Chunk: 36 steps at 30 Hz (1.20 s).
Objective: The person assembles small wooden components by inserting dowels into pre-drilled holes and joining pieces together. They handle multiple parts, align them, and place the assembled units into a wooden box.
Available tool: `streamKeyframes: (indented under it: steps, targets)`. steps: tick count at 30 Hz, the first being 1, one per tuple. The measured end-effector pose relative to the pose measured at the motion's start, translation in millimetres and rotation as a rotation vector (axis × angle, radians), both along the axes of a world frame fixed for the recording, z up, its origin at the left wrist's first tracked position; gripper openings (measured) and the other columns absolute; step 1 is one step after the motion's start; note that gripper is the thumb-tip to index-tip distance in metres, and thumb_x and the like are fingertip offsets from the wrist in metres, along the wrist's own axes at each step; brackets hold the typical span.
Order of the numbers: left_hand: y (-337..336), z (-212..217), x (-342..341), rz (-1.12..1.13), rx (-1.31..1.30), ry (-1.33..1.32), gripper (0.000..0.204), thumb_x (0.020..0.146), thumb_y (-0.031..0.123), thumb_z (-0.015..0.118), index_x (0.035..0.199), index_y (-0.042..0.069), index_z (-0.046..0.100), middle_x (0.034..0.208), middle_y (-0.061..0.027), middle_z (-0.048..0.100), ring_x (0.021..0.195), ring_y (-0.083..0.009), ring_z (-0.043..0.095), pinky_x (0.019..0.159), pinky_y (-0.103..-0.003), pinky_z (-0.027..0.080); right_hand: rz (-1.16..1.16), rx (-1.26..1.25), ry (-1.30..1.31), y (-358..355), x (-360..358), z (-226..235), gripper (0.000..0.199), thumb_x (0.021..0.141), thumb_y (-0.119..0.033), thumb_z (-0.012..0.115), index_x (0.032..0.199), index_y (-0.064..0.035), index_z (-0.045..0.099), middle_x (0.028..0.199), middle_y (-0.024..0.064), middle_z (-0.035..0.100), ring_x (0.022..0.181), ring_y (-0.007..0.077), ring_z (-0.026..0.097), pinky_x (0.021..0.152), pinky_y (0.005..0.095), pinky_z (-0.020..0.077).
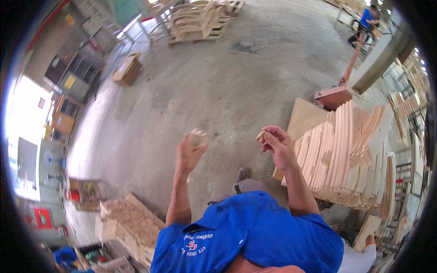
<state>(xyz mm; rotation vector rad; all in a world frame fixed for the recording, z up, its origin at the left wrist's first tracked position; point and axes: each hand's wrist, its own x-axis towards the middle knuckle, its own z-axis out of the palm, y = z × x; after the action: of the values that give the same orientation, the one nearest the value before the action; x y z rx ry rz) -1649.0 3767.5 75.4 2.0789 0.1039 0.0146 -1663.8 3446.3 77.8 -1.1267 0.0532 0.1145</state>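
My left hand (190, 154) is raised in front of me with its fingers curled round a small pale piece (196, 136), blurred, perhaps wood. Level with it on the other side, my right hand (278, 144) pinches a small wood-coloured piece (260, 135) between thumb and fingers. A gap separates the two hands, and the concrete floor shows between them. Closest to my right forearm is a large stack of curved wooden slats (334, 145).
Behind the slats lies a flat board (302, 116), near a red pallet jack (334, 96). A cardboard box (127, 69) sits far left, and loaded pallets (198, 27) stand ahead. Stacked wood (129, 218) is at lower left. A person in blue (365, 20) is far right; another person's white clothing (359, 259) shows lower right.
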Motion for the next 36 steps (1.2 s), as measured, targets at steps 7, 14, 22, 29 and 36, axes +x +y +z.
streamKeyframes:
  steps: [7, 14, 22, 29, 36]
  targets:
    - [51.5, -97.8, 151.8, 0.088, 0.417, 0.333, 0.048, 0.076, 0.020, 0.081, 0.118, 0.000, 0.070, 0.103, -0.0251, 0.075, 0.099, -0.0429, 0.073, 0.084, -0.047, 0.057, -0.086, -0.097, 0.032, -59.0, 203.3, 2.1, 0.014, 0.104, -0.023, 0.070, 0.112, -0.0103, 0.070, 0.099, 0.0020, 0.075, 0.086, 0.0086, 0.065, 0.070, 0.0278, 0.0540]
    - [3.4, -152.8, 385.7, 0.089, 0.411, 0.360, 0.046, 0.072, 0.026, 0.083, 0.108, 0.000, 0.072, 0.100, -0.0243, 0.075, 0.099, -0.0423, 0.073, 0.084, -0.051, 0.057, -0.289, -0.129, 0.254, -112.2, 403.1, -46.4, 0.010, 0.103, -0.021, 0.069, 0.106, -0.0118, 0.066, 0.096, 0.0006, 0.073, 0.086, 0.0087, 0.065, 0.069, 0.0275, 0.0528]
    - [-130.5, -102.4, 787.1, -0.392, 0.545, 0.063, 0.051, 0.081, 0.029, 0.081, 0.122, 0.003, 0.065, 0.106, -0.0241, 0.075, 0.103, -0.0449, 0.071, 0.086, -0.051, 0.057, -0.607, -0.204, 0.308, -192.4, 585.2, -30.9, 0.013, 0.102, -0.019, 0.068, 0.110, -0.0099, 0.065, 0.093, 0.0008, 0.072, 0.079, 0.0074, 0.064, 0.063, 0.0256, 0.0526]
    - [-333.8, -95.9, 1021.4, -0.534, 0.476, 0.071, 0.040, 0.084, 0.028, 0.080, 0.112, 0.002, 0.070, 0.107, -0.0237, 0.075, 0.105, -0.0444, 0.071, 0.087, -0.050, 0.057, -0.950, 0.064, 0.424, -327.7, 723.6, -98.2, 0.011, 0.100, -0.019, 0.071, 0.107, -0.0110, 0.067, 0.089, 0.0018, 0.072, 0.069, 0.0075, 0.061, 0.057, 0.0258, 0.0508]
    - [-509.2, -98.0, 1133.2, -0.551, 0.476, 0.132, 0.049, 0.080, 0.031, 0.082, 0.118, 0.001, 0.071, 0.109, -0.0249, 0.076, 0.106, -0.0416, 0.073, 0.094, -0.048, 0.056, -0.948, 0.141, 0.419, -502.7, 912.5, -87.6, 0.013, 0.099, -0.019, 0.072, 0.107, -0.0106, 0.067, 0.092, 0.0026, 0.073, 0.074, 0.0085, 0.062, 0.061, 0.0262, 0.0511]
